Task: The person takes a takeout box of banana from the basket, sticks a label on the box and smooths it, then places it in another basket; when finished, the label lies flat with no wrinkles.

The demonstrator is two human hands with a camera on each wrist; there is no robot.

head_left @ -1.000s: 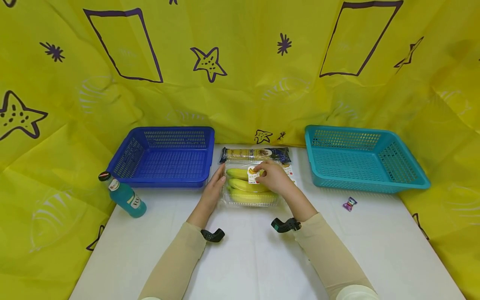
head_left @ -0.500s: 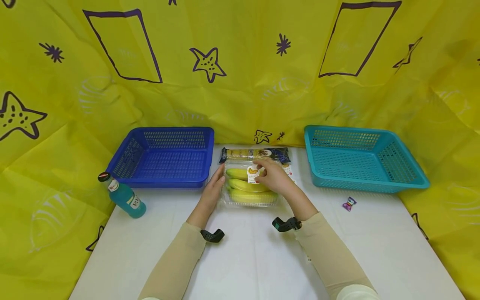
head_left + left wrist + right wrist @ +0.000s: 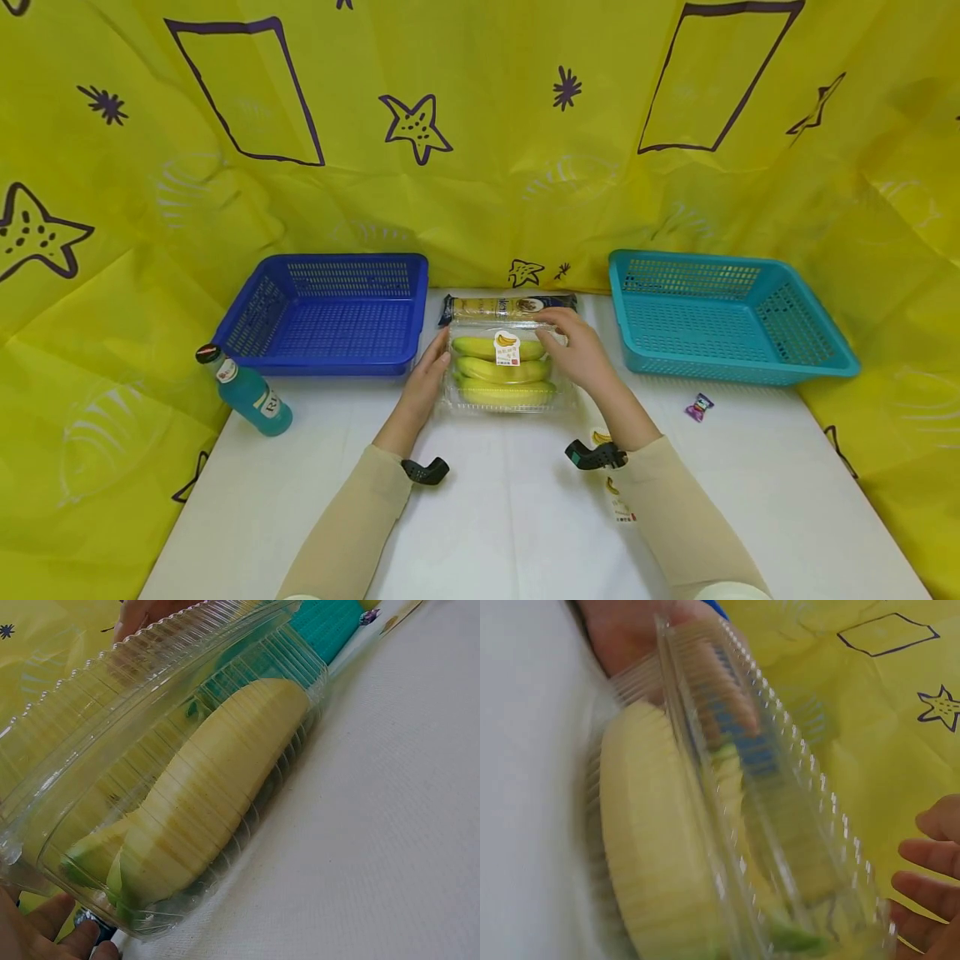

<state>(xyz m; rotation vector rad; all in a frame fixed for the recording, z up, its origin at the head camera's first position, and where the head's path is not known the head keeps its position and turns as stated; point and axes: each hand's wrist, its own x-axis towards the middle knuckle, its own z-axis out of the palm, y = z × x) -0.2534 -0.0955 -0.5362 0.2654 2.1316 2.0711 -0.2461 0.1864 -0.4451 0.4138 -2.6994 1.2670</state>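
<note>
A clear hinged plastic box (image 3: 566,398) holds several bananas (image 3: 504,370), and a white banana label (image 3: 507,354) sits on its lid. My left hand (image 3: 426,379) rests along the box's left side, fingers mostly straight. In the left wrist view the fingers (image 3: 64,926) are by the box's lower corner. At the box's upper right edge, my right hand (image 3: 581,354) has its fingers spread, clear of the label. The right wrist view shows those loose fingers (image 3: 930,889) beside the lid. More banana labels (image 3: 622,504) lie beneath my right forearm.
A long pasta-like packet (image 3: 487,309) lies behind the box. The blue basket (image 3: 337,367) stands left, the teal basket (image 3: 742,372) right. A blue-green bottle (image 3: 251,396) leans against the blue basket's near corner. One purple wrapped candy (image 3: 699,407) lies at right.
My right hand has let go of the label on the lid and moved right to the box's edge. More labels now show near my right forearm. The left hand has stayed put.
</note>
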